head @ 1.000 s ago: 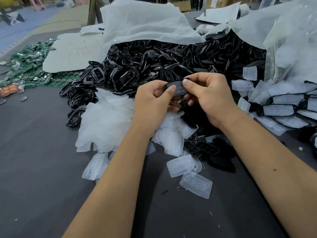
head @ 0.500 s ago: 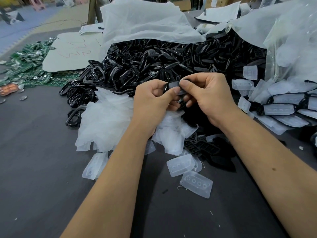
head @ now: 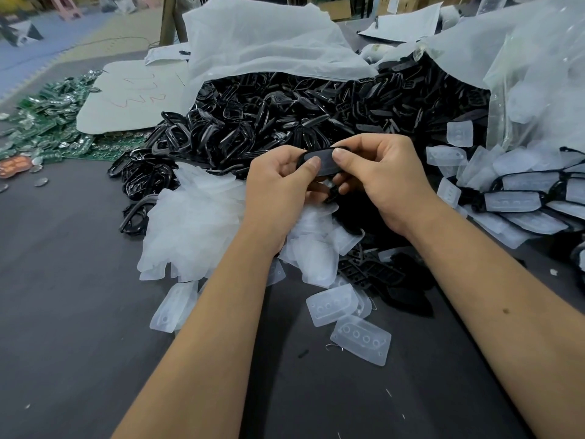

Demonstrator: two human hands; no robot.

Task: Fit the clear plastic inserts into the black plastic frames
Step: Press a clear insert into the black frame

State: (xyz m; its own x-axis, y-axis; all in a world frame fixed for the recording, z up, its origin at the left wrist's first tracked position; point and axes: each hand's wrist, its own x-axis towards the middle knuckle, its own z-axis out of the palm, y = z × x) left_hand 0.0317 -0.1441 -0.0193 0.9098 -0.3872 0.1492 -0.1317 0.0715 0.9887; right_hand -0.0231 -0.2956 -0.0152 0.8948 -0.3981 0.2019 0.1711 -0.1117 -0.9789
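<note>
A dark grey table (head: 63,312) carries everything, and its biggest load is the heap of black frames (head: 285,112) spilling from a white plastic bag (head: 259,42); take that heap as the landmark. Right of the heap, a clear bag (head: 538,90) slumps above a row of finished pieces (head: 519,201), black rims around clear centres. Left of the heap lie a pale sheet of board (head: 126,99) and, beyond it, a scatter of green circuit boards (head: 47,122). Just in front of the heap sits a mound of clear inserts (head: 196,223), with a few loose ones, such as one insert with four holes (head: 361,339), nearer the viewer. Over the heap's front edge both hands meet on a single black frame (head: 323,163): the left hand (head: 278,191) pinches its left end with the thumb on top, and the right hand (head: 386,175) pinches its right end likewise. A greyish panel fills the frame's opening, probably an insert, though it is hard to be sure.
</note>
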